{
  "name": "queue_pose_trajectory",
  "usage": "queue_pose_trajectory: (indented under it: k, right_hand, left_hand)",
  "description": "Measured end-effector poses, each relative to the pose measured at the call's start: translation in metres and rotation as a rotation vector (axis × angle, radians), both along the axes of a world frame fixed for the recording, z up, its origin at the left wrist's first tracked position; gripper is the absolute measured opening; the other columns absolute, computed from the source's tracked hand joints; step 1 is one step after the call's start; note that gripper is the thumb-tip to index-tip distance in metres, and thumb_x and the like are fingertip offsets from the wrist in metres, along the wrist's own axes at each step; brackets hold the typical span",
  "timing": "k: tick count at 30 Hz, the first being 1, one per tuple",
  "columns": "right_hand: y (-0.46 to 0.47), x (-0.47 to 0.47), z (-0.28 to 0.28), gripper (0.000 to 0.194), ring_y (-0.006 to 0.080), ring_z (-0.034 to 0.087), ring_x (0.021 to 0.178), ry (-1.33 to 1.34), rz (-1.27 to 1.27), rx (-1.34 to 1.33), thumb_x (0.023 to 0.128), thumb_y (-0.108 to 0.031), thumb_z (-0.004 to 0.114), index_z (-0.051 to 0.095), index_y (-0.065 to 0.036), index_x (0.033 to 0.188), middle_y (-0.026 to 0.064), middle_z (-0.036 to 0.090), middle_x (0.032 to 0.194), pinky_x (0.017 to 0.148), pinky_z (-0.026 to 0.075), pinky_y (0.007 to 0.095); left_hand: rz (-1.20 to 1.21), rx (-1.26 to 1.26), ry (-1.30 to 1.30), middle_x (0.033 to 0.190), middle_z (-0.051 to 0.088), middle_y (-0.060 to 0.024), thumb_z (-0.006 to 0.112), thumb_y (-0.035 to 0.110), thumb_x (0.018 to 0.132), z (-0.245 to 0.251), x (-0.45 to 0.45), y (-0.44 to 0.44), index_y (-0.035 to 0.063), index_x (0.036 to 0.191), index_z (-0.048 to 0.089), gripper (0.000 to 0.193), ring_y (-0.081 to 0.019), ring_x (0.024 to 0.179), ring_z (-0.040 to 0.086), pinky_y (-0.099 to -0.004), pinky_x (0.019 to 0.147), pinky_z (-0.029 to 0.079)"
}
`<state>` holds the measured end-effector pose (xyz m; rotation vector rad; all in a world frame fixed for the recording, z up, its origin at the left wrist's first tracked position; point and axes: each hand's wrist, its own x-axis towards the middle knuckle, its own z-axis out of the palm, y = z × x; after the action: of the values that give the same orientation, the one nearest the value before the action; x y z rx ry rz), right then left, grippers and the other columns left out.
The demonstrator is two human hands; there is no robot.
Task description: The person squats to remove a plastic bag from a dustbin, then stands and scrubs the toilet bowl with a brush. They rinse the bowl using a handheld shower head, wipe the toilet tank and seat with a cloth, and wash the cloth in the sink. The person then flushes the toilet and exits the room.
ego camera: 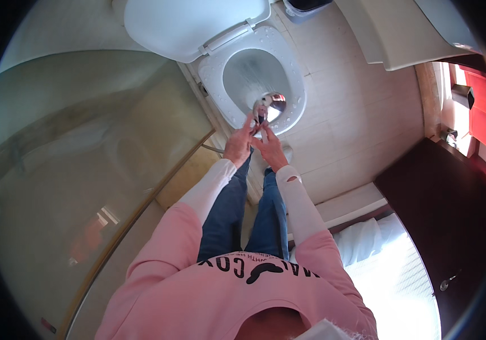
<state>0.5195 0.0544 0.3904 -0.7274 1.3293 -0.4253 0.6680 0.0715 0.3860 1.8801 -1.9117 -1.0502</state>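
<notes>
Both my hands are at the front rim of a white toilet. My left hand (pixel 239 145) grips the handle of a chrome handheld shower head (pixel 276 106). Close beside it, the fingers of my right hand (pixel 271 148) meet around the same handle; exactly how they grip is partly hidden. Water sprays from the head into the toilet bowl (pixel 243 72). Drops of water dot the toilet seat (pixel 297 85), which is down. The toilet lid (pixel 196 25) stands raised behind it. A shower hose (pixel 213 149) runs off to the left of my left wrist.
A glass panel (pixel 77 140) with a brown edge strip (pixel 141 214) stands on my left. At the upper right is a washbasin (pixel 387 38), and a lined waste bin (pixel 304 12) is behind the toilet. A dark door (pixel 438 212) opens at right, over a tiled floor (pixel 353 114).
</notes>
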Motion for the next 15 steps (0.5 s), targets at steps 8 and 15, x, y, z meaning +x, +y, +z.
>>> queue_pose_trajectory:
  k: [8, 15]
  right_hand:
    - [0.078, -0.128, 0.069, 0.066, 0.0207, 0.055, 0.1, -0.098, -0.139, -0.098, 0.084, -0.015, 0.064, 0.033, -0.01, 0.142, 0.013, 0.058, 0.116, 0.089, 0.042, 0.031]
    - [0.171, -0.274, 0.029, 0.053, 0.0112, 0.046, 0.068, 0.386, -0.363, -0.133, 0.085, -0.009, 0.061, 0.044, -0.011, 0.135, 0.0031, 0.054, 0.087, 0.064, 0.043, 0.0281]
  left_hand:
    - [0.269, -0.079, 0.232, 0.107, 0.058, -0.0073, 0.052, -0.014, 0.076, 0.003, 0.017, -0.01, 0.0042, 0.13, 0.041, 0.058, -0.0163, 0.093, 0.058, -0.024, 0.079, 0.045]
    - [0.424, -0.042, 0.428, 0.102, 0.052, -0.0015, 0.058, -0.01, 0.077, 0.02, -0.009, -0.038, 0.0023, 0.123, 0.041, 0.05, -0.01, 0.093, 0.054, -0.0237, 0.081, 0.043]
